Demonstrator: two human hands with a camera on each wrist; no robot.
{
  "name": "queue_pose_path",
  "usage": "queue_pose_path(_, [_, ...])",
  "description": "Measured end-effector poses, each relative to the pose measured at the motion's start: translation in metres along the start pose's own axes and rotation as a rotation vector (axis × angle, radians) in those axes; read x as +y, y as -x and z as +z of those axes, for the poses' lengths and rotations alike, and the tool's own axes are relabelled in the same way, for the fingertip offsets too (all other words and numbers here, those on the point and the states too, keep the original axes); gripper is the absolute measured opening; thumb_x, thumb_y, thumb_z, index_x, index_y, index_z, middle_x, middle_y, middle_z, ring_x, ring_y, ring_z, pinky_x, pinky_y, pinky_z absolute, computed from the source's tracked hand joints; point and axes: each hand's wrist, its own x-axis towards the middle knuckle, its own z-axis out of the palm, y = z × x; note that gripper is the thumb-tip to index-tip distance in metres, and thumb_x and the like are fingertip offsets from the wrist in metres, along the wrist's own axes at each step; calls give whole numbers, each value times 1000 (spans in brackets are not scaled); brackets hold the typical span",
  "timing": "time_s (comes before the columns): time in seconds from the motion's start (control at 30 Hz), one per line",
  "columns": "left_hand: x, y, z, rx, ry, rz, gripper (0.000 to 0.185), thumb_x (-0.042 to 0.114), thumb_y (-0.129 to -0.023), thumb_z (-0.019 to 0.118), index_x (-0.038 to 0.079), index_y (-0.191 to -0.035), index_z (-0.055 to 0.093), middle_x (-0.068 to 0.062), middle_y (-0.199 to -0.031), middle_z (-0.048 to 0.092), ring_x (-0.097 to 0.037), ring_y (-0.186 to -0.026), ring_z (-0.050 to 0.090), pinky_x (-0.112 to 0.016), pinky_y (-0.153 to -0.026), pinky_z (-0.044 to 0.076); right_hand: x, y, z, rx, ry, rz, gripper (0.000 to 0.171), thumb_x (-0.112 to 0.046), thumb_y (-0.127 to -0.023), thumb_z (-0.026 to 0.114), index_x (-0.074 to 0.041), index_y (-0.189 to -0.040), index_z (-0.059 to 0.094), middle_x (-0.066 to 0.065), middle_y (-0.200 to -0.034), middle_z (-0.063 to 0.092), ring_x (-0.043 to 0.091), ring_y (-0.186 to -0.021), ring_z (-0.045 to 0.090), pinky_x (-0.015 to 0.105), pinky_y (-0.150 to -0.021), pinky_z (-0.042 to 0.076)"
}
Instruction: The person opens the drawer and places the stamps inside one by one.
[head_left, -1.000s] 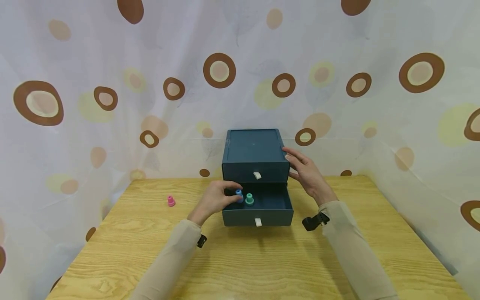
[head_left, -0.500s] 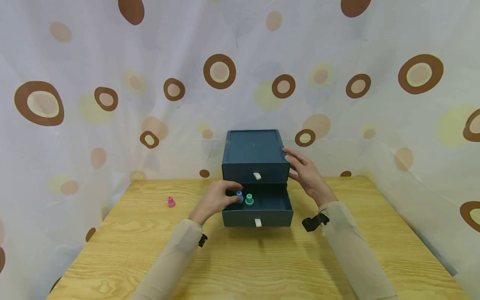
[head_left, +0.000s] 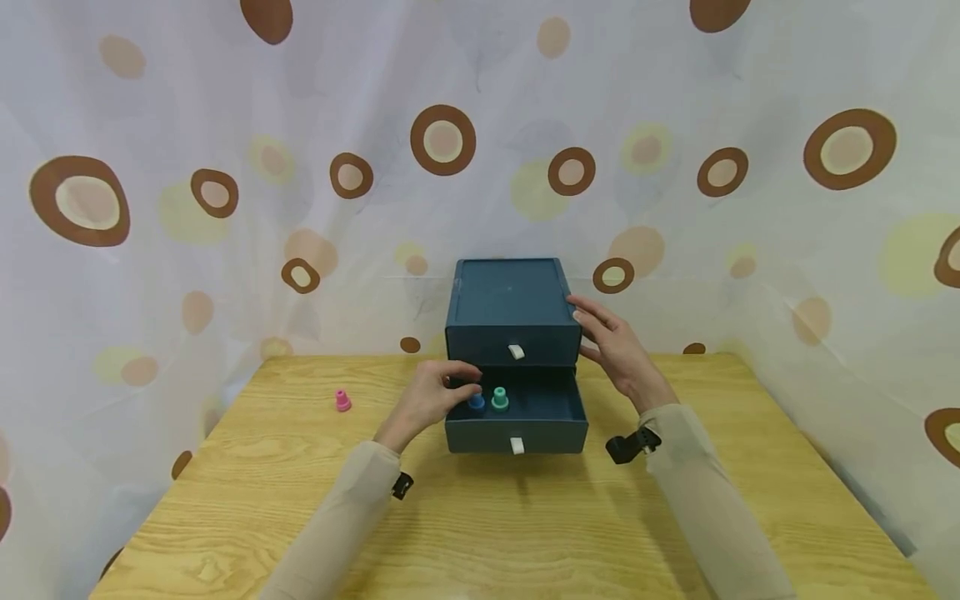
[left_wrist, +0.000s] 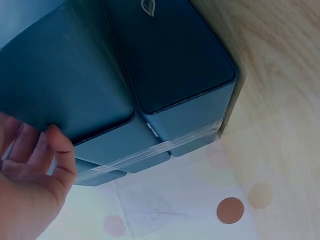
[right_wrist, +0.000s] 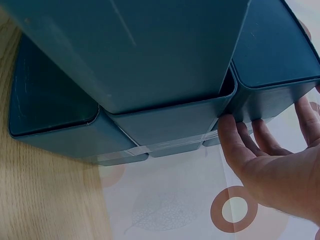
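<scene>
Hands meet at a dark teal drawer box (head_left: 512, 308) standing at the back of a wooden worktop (head_left: 517, 525). Your left hand (head_left: 433, 398) reaches into the open lower drawer (head_left: 525, 414), its curled fingers at a blue peg (head_left: 477, 402); whether they grip it you cannot tell from here. A green peg (head_left: 499, 399) stands upright just beside the blue one, inside the same drawer. Your right hand (head_left: 617, 348) rests flat with straight, relaxed fingers against the right side of the box, holding nothing. The upper drawer (head_left: 513, 345) is closed, a small white tab on its front. A pink peg (head_left: 342, 401) stands alone on the worktop, well to the left of the box. A pale curtain (head_left: 225, 167) with brown circles hangs behind.
</scene>
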Motion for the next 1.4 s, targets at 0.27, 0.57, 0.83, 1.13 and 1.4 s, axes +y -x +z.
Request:
queue_pose_path(0.27, [-8,18,-9,157,254,-53,16,18,-89,73,4,-98,76,-8,-98,74,-12,-84,66,-24,-74,54,0,3,1,17,17,9,52,-38,-103,49,-21,-151,40,3,-164,18,31,-151,18,57,-118,23])
queue_pose_path(0.57, [-12,37,-25,174,305,-158,18,10,-90,71,-2,-103,74,-19,-100,73,-8,-81,64,-23,-70,53,4,3,5,14,13,13,52,-37,-103,49,-17,-151,41,5,-164,21,31,-150,21,56,-118,25])
queue_pose_path(0.83, [-2,49,-44,156,352,-227,17,9,-93,67,-2,-105,72,-22,-98,72,-20,-86,66,-31,-73,54,-1,2,6,27,5,-9,54,-40,-102,51,-15,-149,43,7,-164,20,32,-149,22,57,-118,24])
queue_pose_path(1.13, [-41,45,-46,165,363,-274,20,13,-93,68,-1,-108,72,-27,-104,70,-20,-88,67,-30,-71,53,0,1,1,17,7,-4,57,-43,-99,56,-17,-148,43,5,-163,21,29,-150,20,56,-118,24])
queue_pose_path(1.4, [-67,47,-54,58,309,-355,25,24,-95,67,5,-111,71,-15,-106,72,-20,-91,70,-40,-77,55,-2,1,2,17,-6,9,58,-42,-98,57,-16,-149,43,5,-162,25,29,-150,22,55,-118,25])
